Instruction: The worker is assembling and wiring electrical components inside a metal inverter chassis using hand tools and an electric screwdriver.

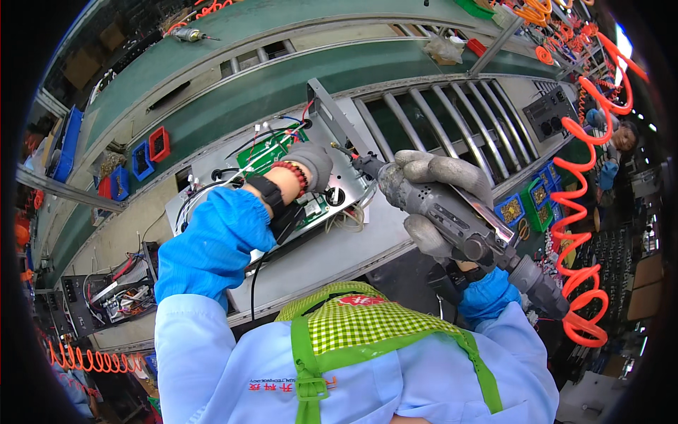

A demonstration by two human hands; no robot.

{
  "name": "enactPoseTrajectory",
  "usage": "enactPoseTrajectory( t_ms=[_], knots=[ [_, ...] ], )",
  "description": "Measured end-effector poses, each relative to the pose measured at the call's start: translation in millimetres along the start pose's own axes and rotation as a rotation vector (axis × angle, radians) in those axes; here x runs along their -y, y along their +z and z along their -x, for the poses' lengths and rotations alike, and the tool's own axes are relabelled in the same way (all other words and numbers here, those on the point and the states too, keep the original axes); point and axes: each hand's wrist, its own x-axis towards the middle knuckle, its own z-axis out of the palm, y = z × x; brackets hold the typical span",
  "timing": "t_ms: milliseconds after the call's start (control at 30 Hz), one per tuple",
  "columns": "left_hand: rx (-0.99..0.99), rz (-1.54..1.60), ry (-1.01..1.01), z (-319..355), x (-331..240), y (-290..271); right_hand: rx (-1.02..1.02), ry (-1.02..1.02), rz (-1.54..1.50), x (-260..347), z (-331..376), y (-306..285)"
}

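Note:
My right hand (455, 173), in a grey glove, is wrapped round a dark grey power screwdriver (452, 212). The driver's nose points left, at the edge of an open metal chassis (346, 180) near its upright grey panel (330, 113). My left hand (313, 161), also gloved, rests over the chassis with its fingers turned away, so their grip is hidden. Beneath and beside it lie a green circuit board (265, 152) and loose wires in red, white, black and blue. A black cable (256, 283) hangs over the chassis's near side.
An orange coiled hose (575, 212) hangs at the right, running to the screwdriver's rear. Beyond the chassis are metal rollers (441, 116) and a green belt (233, 120). Parts bins, red (159, 143) and blue (143, 161), stand left; a green bin (537, 205) stands right. Another unit (116, 290) sits left.

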Motion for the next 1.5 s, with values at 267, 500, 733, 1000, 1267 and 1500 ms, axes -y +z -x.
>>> enactPoseTrajectory(
  t_ms=[267,500,733,1000,1267,1500],
  knots=[
    [-0.109,-0.066,0.210,-25,6,20,0.001,0.024,-0.043,-32,-13,-6],
    [-0.577,0.193,0.148,4,-2,27,-0.033,0.023,0.033,-54,-14,-20],
    [-0.792,1.098,0.142,2,-4,48,-0.040,0.050,-0.089,-64,-19,-20],
    [-0.706,1.914,0.044,8,-12,32,-0.140,0.043,-0.125,-70,-26,-8],
    [-0.574,2.098,0.005,6,-4,37,-0.154,0.149,-0.130,-67,-28,-5],
    [-0.525,2.235,-0.017,-6,6,41,-0.140,0.108,-0.130,-76,-31,-5]
  ],
)
